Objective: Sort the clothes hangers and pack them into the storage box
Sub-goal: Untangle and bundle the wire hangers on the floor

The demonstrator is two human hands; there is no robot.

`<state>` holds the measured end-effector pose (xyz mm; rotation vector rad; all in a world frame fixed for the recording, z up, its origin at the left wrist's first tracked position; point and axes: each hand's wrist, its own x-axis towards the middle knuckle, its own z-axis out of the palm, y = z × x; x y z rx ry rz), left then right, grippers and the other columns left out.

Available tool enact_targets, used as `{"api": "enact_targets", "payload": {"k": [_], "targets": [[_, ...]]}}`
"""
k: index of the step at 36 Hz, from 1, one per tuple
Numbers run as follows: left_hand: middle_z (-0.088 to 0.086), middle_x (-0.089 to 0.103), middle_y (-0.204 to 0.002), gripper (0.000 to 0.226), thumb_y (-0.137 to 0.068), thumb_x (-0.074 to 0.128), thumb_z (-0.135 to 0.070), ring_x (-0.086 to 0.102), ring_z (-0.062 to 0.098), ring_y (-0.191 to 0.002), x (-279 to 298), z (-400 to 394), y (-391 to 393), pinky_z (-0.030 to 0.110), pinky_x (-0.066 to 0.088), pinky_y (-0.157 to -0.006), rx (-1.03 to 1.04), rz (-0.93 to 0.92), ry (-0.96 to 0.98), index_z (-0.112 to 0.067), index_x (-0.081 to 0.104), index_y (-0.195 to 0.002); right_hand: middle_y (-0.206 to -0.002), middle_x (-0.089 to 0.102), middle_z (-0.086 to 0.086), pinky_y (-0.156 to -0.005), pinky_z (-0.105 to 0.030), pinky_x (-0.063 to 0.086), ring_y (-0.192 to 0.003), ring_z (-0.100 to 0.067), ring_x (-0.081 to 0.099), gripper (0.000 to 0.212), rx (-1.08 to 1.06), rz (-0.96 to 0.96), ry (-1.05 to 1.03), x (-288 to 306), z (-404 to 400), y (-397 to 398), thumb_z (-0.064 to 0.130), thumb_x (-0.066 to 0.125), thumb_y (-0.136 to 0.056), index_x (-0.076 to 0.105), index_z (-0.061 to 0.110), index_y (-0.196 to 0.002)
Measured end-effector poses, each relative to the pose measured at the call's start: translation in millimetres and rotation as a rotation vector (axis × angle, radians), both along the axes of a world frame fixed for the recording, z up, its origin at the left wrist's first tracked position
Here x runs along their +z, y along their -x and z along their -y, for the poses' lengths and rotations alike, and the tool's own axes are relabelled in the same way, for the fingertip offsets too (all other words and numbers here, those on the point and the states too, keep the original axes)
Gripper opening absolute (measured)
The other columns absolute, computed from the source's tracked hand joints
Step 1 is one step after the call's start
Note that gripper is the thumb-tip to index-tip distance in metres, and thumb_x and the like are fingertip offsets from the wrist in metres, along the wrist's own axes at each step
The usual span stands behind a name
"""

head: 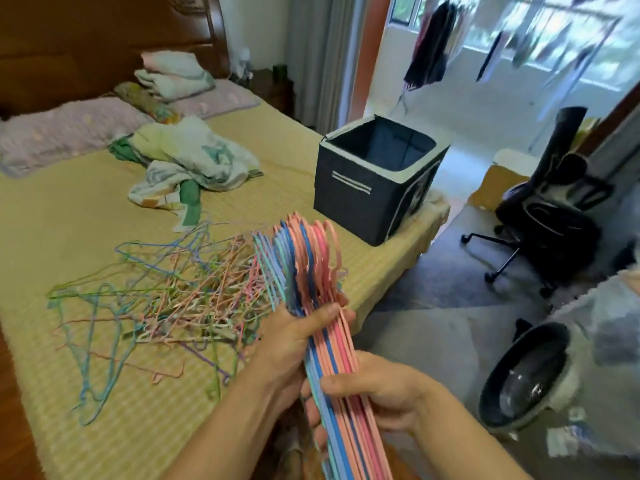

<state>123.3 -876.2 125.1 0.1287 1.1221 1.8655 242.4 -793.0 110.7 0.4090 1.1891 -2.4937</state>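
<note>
A thick stack of pink, blue and teal hangers stands on edge over the bed's near corner, hooks pointing away from me. My left hand grips the stack near its middle, thumb across the top. My right hand holds the same stack lower down, fingers curled round it. A tangled heap of thin coloured hangers lies on the bed to the left of my hands. The dark storage box with a pale rim stands open at the bed's far right corner, nothing visible inside it.
A crumpled blanket, pillows and folded bedding lie further up the yellow-green bed. On the floor to the right stand a black office chair and a round fan.
</note>
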Motion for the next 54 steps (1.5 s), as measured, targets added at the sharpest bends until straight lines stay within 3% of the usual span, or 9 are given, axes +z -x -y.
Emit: {"api": "enact_targets", "payload": {"k": [7, 14, 19, 24, 28, 36, 44, 51, 54], "targets": [[0.019, 0.075, -0.086, 0.045, -0.067, 0.084, -0.003, 0.074, 0.023, -0.073, 33, -162, 37, 0.032, 0.061, -0.060, -0.169, -0.110, -0.036, 0.004, 0.067, -0.108, -0.103, 0.068, -0.020, -0.080, -0.043, 0.056, -0.081, -0.025, 0.069, 0.036, -0.146, -0.154, 0.090, 26, -161, 39, 0.024, 0.068, -0.091, 0.062, -0.004, -0.113], [0.012, 0.074, -0.092, 0.019, -0.072, 0.079, -0.015, 0.068, 0.020, -0.081, 34, -308, 51, 0.030, 0.056, -0.078, -0.320, -0.234, -0.113, -0.015, 0.081, -0.090, -0.066, 0.046, -0.010, -0.056, -0.029, 0.041, -0.054, -0.018, 0.045, 0.024, -0.353, 0.025, -0.103, 45, -291, 48, 0.010, 0.071, -0.083, 0.052, 0.003, -0.095], [0.013, 0.074, -0.089, 0.027, -0.069, 0.083, -0.021, 0.070, 0.019, -0.077, 10, -402, 70, 0.029, 0.057, -0.074, -0.355, -0.175, -0.132, -0.008, 0.079, -0.092, -0.064, 0.042, -0.009, -0.050, -0.025, 0.033, -0.051, -0.015, 0.036, 0.018, -0.273, 0.072, -0.138, 34, -390, 69, 0.015, 0.067, -0.086, 0.064, 0.017, -0.068], [0.018, 0.073, -0.100, 0.022, -0.080, 0.075, -0.009, 0.069, 0.027, -0.089, -9, -513, 125, 0.040, 0.057, -0.087, -0.229, -0.172, -0.020, -0.002, 0.075, -0.101, -0.062, 0.038, -0.010, -0.045, -0.024, 0.032, -0.046, -0.015, 0.034, 0.018, -0.177, 0.056, -0.272, 8, -520, 130, 0.013, 0.063, -0.085, 0.061, 0.015, -0.067], [0.007, 0.074, -0.098, 0.023, -0.083, 0.081, -0.018, 0.067, 0.018, -0.087, -2, -574, 164, 0.032, 0.054, -0.075, -0.089, -0.244, 0.148, -0.013, 0.073, -0.104, -0.057, 0.037, -0.010, -0.046, -0.027, 0.025, -0.044, -0.015, 0.030, 0.013, -0.097, 0.023, -0.561, 10, -599, 183, 0.013, 0.057, -0.080, 0.046, 0.008, -0.076], [0.010, 0.074, -0.112, 0.034, -0.091, 0.075, -0.021, 0.073, 0.022, -0.088, -6, -585, 206, 0.032, 0.057, -0.079, 0.191, -0.120, 0.544, -0.023, 0.065, -0.124, -0.062, 0.052, 0.000, -0.061, -0.037, 0.041, -0.057, -0.023, 0.049, 0.018, 0.055, 0.001, -1.241, -3, -750, 313, 0.030, 0.055, -0.085, 0.049, 0.022, -0.071], [0.011, 0.074, -0.092, 0.037, -0.084, 0.079, -0.006, 0.070, 0.026, -0.078, -26, -563, 181, 0.036, 0.051, -0.077, 0.345, 0.123, 0.678, -0.015, 0.068, -0.119, -0.110, 0.070, -0.015, -0.085, -0.038, 0.050, -0.104, -0.037, 0.066, 0.022, 0.262, 0.122, -1.660, -74, -797, 394, 0.023, 0.048, -0.099, 0.065, 0.011, -0.109], [0.017, 0.068, -0.075, 0.026, -0.088, 0.071, -0.001, 0.067, 0.033, -0.086, -26, -552, 183, 0.039, 0.049, -0.082, 0.513, 0.166, 0.683, -0.009, 0.071, -0.113, -0.112, 0.070, -0.014, -0.082, -0.034, 0.052, -0.104, -0.032, 0.067, 0.024, 0.549, 0.191, -1.696, -104, -802, 410, 0.017, 0.055, -0.095, 0.064, 0.004, -0.113], [0.025, 0.075, -0.101, 0.025, -0.088, 0.069, 0.001, 0.068, 0.030, -0.079, -29, -551, 186, 0.039, 0.049, -0.083, 0.558, 0.195, 0.671, -0.007, 0.071, -0.112, -0.102, 0.072, -0.018, -0.083, -0.039, 0.059, -0.085, -0.029, 0.067, 0.010, 0.538, 0.255, -1.541, -108, -807, 414, 0.011, 0.058, -0.088, 0.066, 0.008, -0.094]]}}
